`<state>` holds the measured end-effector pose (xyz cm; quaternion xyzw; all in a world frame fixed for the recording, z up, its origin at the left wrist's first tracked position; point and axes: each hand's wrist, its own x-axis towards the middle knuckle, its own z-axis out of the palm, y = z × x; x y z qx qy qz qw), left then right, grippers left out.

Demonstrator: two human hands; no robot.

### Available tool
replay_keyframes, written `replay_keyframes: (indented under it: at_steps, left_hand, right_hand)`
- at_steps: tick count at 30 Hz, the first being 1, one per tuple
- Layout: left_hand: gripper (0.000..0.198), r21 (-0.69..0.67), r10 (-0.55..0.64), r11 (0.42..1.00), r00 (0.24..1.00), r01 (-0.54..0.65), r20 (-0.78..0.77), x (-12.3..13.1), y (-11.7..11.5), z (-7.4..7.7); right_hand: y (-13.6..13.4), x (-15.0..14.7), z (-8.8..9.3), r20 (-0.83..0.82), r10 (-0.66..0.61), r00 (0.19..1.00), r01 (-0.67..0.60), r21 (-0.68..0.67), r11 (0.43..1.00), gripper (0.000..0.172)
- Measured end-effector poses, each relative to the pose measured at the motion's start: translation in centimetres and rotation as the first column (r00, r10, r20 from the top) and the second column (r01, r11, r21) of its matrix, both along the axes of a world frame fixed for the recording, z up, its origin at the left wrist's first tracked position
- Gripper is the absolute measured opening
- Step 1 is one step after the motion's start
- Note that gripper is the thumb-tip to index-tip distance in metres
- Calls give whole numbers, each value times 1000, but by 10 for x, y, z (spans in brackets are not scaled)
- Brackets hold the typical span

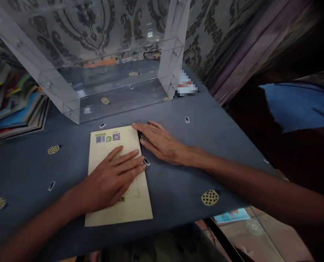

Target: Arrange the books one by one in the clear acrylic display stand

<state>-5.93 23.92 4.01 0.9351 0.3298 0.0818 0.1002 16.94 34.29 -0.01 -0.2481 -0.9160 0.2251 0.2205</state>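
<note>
A pale yellow book (107, 149) lies back cover up on the blue-grey tablecloth (178, 182), with a barcode and a QR code near its far edge. My left hand (113, 180) rests flat on the cover, fingers stretched out. My right hand (159, 142) lies flat on the cloth beside the book's right edge, its fingertips touching the far right corner of the book. Neither hand holds anything.
A clear acrylic shelf unit (110, 83) stands at the back of the table. A stack of books (17, 112) lies at the left edge. A patterned curtain (213, 36) hangs behind. The table's right and near edges drop to the floor (260, 233).
</note>
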Motion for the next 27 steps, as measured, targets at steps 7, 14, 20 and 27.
replay_keyframes:
  at_steps: [7, 14, 20, 27]
  left_hand:
    - [53, -64, -83, 995, 996, 81, -35, 5, -32, 6]
    - [57, 31, -44, 998, 993, 47, -112, 13, -52, 8]
    - [55, 78, -20, 997, 995, 28, -100, 12, -44, 4]
    - [59, 118, 32, 993, 995, -20, -95, 8, -19, -5]
  right_hand:
    - [1, 0, -2, 2, 3, 1000, -3, 33, 999, 48]
    - [2, -2, -6, -12, -21, 1000, 22, 89, 996, 48]
    - [2, -2, -4, -17, -27, 999, 29, 128, 991, 52]
    - [1, 0, -3, -6, -36, 999, 37, 151, 988, 50]
